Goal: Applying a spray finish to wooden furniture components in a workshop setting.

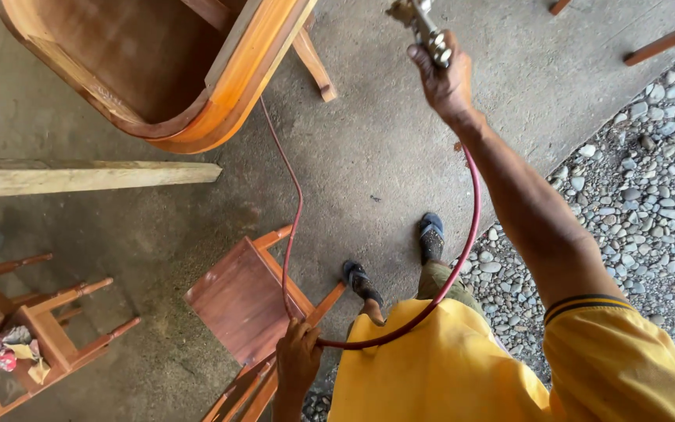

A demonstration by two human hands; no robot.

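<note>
The right hand (445, 82) grips a spray gun (419, 23) far up, the left hand (298, 359) pinches its red hose (294, 211) beside an overturned chair (248, 301), and a curved wooden frame (220, 101) lies far left.

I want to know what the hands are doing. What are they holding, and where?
The right hand holds a metal spray gun by its handle. The left hand holds the red hose partway along, beside a chair.

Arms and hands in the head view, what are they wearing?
Both hands are bare: no gloves, rings or watch visible on the left hand or right hand. The right arm is bare up to a short yellow sleeve with a dark striped cuff. The left forearm is bare.
</note>
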